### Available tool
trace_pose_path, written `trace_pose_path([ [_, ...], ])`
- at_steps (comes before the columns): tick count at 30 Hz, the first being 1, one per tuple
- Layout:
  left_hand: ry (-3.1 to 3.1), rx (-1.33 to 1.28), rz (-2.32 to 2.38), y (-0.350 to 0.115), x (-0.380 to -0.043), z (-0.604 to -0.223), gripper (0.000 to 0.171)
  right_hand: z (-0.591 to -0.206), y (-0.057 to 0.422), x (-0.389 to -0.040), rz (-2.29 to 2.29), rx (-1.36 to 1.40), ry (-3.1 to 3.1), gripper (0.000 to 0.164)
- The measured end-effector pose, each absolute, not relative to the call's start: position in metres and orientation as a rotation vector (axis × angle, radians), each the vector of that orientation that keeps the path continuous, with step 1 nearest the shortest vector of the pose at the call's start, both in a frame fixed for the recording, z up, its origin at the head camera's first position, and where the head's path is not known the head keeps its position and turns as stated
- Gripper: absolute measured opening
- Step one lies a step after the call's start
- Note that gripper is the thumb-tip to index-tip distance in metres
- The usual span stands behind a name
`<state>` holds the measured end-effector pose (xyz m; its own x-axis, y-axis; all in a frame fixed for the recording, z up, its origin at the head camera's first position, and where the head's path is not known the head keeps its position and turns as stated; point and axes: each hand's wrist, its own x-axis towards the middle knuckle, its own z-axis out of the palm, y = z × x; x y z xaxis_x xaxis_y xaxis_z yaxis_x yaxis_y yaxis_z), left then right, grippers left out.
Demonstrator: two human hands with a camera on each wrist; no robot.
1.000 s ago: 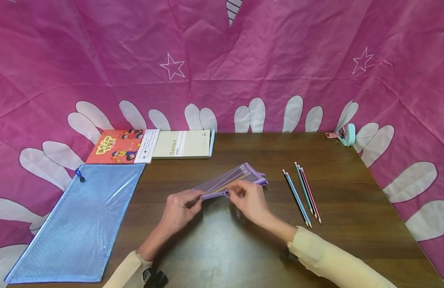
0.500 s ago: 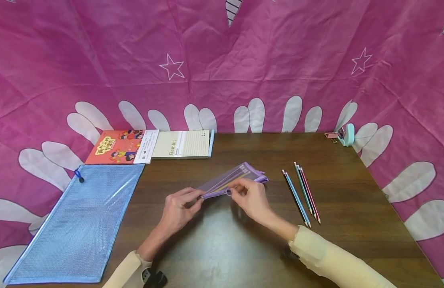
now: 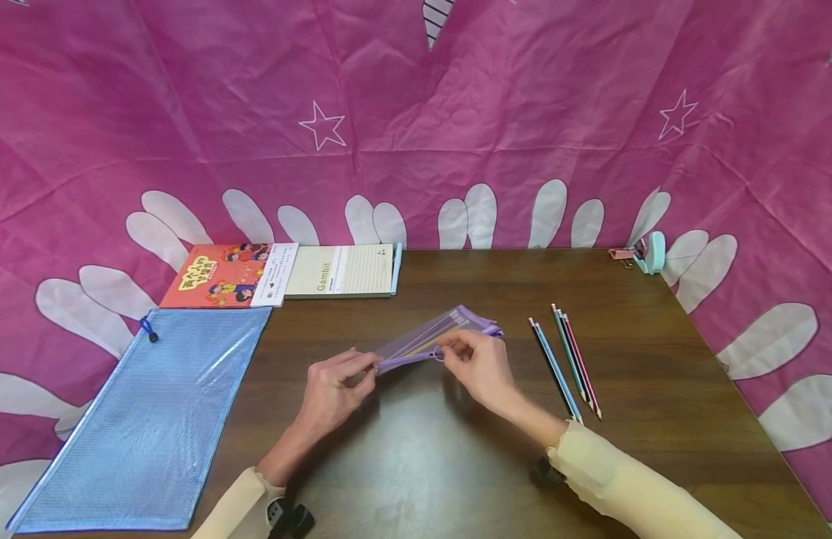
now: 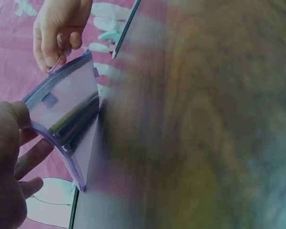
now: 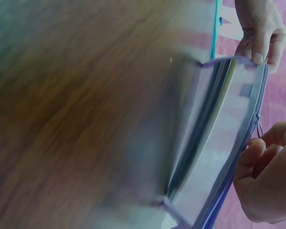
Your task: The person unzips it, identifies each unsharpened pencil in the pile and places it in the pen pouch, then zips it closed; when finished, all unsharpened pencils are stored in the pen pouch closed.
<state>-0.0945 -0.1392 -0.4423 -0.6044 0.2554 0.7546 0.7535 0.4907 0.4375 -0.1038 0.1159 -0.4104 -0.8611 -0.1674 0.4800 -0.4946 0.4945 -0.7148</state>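
Observation:
A see-through purple zip pencil pouch with several pencils inside is tilted up over the middle of the table. My left hand pinches its left top corner between thumb and fingers. At the zip edge my right hand pinches the ring-shaped zip pull, roughly halfway along. The right wrist view shows the zip slider and the pencils lying lengthwise in the pouch. Past the slider, toward the right end, the zip's two edges appear parted. To the right of my right hand lie several loose pencils.
A blue mesh zip bag lies flat at the left. Behind it are a red picture book and a cream notebook. Pink and mint-green small items sit at the back right corner. A pink curtain hangs behind the table.
My right hand has moved a little to the right along the pouch's edge, taking the zip pull with it. The left hand keeps its grip on the corner, almost unmoved.

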Motion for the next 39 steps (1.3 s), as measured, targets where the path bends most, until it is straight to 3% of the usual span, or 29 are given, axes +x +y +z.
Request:
trace_pose_path([
  [39, -2.185, -0.701, -1.069, -0.16, -0.099, -0.445, 0.022, -0.404, 0.194, -0.105, 1.158, 0.382, -2.372, 0.015],
])
